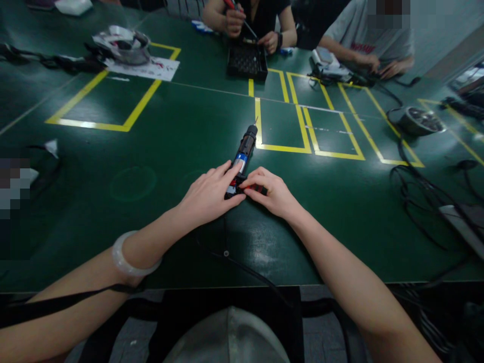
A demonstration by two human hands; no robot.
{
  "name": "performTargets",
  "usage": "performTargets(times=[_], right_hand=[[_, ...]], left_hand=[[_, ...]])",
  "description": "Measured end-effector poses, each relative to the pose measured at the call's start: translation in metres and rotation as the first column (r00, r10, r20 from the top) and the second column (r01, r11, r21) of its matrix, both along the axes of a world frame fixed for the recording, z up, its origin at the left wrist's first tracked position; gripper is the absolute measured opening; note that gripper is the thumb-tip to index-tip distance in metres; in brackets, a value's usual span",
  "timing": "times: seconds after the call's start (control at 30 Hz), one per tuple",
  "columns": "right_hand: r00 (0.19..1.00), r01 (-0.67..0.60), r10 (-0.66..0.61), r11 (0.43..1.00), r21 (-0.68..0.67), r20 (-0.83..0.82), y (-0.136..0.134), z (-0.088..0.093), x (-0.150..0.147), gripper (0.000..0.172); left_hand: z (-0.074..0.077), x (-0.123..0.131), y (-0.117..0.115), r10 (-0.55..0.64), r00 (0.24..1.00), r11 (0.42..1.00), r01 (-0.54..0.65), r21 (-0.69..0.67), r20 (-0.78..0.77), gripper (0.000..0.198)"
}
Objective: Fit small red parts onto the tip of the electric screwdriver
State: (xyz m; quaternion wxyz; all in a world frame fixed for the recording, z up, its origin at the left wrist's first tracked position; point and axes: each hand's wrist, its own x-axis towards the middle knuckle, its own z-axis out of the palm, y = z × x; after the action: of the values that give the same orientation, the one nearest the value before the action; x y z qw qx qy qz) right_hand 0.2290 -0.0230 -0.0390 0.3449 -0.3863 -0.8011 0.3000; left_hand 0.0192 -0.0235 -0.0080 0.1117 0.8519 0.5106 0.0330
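On the green table lies an electric screwdriver (245, 146), its thin bit pointing away from me and its inside partly exposed, with a blue section and red and white bits near the rear. My left hand (212, 194) grips the rear half, index finger along the blue section and thumb at the near end. Beside that end, my right hand (270, 191) pinches with thumb and fingertips a small red-and-black piece (260, 189), mostly covered by the fingers. Whether this piece is joined to the screwdriver I cannot tell.
Yellow tape (283, 148) marks rectangles on the table (181, 126). A clear bag-like bundle (126, 45) rests on paper back left. Across from me, a person works over a black tray (247, 60); another sits right. A metal bowl (421, 121) and black cables (408, 201) lie right.
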Motion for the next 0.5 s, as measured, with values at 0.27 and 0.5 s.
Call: performTargets(times=[0.27,0.5], right_hand=[[1.0,0.019,-0.019,1.0,0.003,-0.007,0.0002,-0.0024,-0.0014,0.004],[0.999,0.027,-0.027,0.999,0.021,-0.021,-0.0002,-0.0037,-0.0018,0.006]], left_hand=[[0.0005,-0.0001,-0.0001,-0.002,1.0,1.0,0.002,-0.01,0.0,0.079],[0.0001,-0.0001,-0.0001,-0.006,1.0,1.0,0.006,-0.003,0.012,0.078]])
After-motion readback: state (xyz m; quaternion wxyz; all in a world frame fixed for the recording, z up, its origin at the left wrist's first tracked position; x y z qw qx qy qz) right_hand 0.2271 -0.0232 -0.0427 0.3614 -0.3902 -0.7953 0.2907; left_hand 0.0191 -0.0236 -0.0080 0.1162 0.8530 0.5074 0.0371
